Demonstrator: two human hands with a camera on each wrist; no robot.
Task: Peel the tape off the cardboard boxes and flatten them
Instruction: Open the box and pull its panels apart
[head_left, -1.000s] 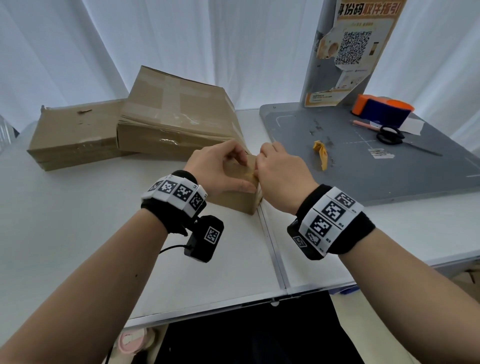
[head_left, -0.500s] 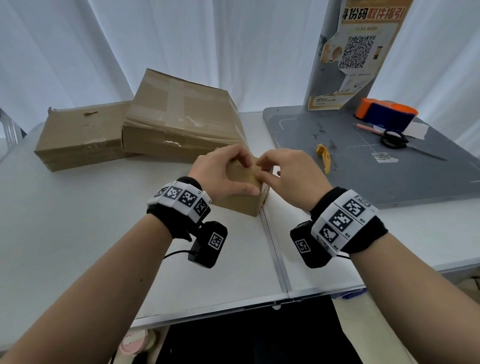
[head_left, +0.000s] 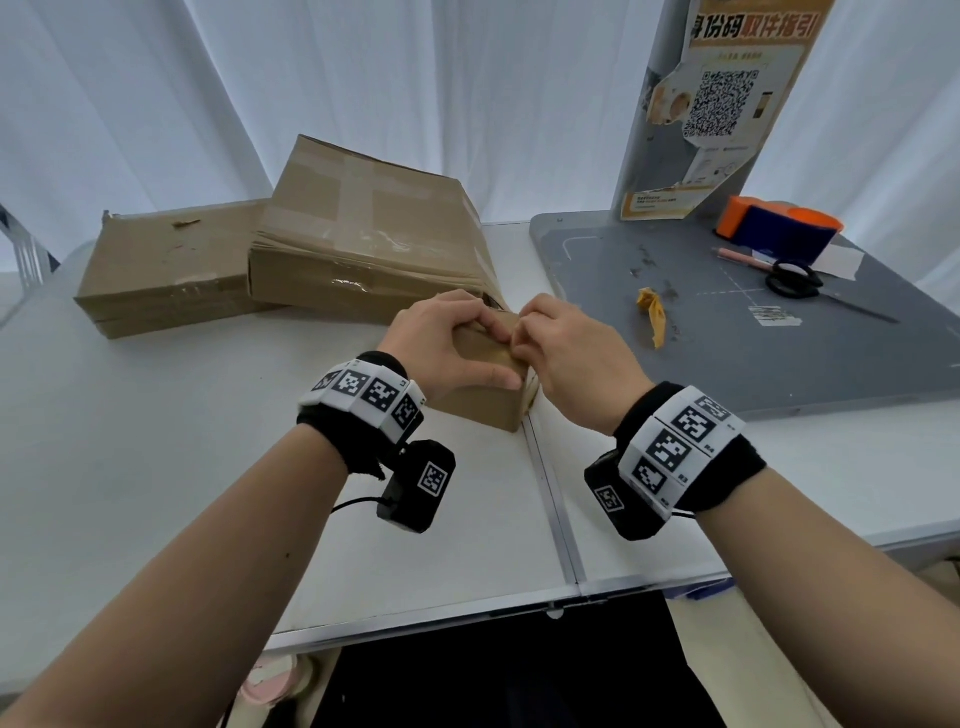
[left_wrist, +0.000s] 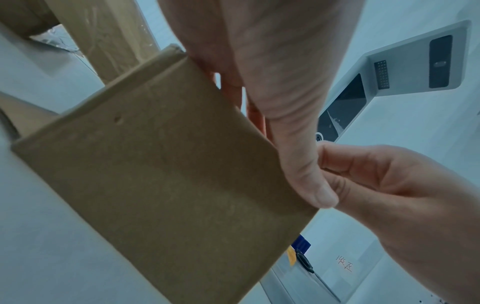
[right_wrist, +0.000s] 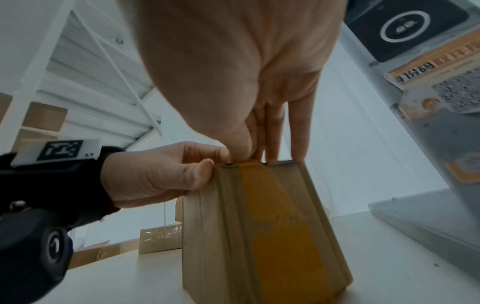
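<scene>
A small brown cardboard box (head_left: 483, 410) stands on the white table near the middle seam. My left hand (head_left: 441, 338) grips it from above, thumb on the near face (left_wrist: 298, 164) and fingers over the top. A strip of yellow tape (right_wrist: 280, 226) runs down the box's right end face. My right hand (head_left: 566, 343) is at the top right edge, with thumb and fingertips (right_wrist: 244, 144) pinched together at the upper end of the tape. Whether the tape end has lifted is hidden by the fingers.
Two larger taped boxes (head_left: 363, 244) (head_left: 166, 265) lie behind at the left. On the grey mat (head_left: 727, 353) to the right are a crumpled yellow tape scrap (head_left: 653, 312), scissors (head_left: 792, 280), an orange-blue tape dispenser (head_left: 779, 228) and a poster stand (head_left: 717, 104).
My right hand's fingertips drew slightly off the box's top edge, then came back in against it. The left hand has kept its grip and the box has stayed put.
</scene>
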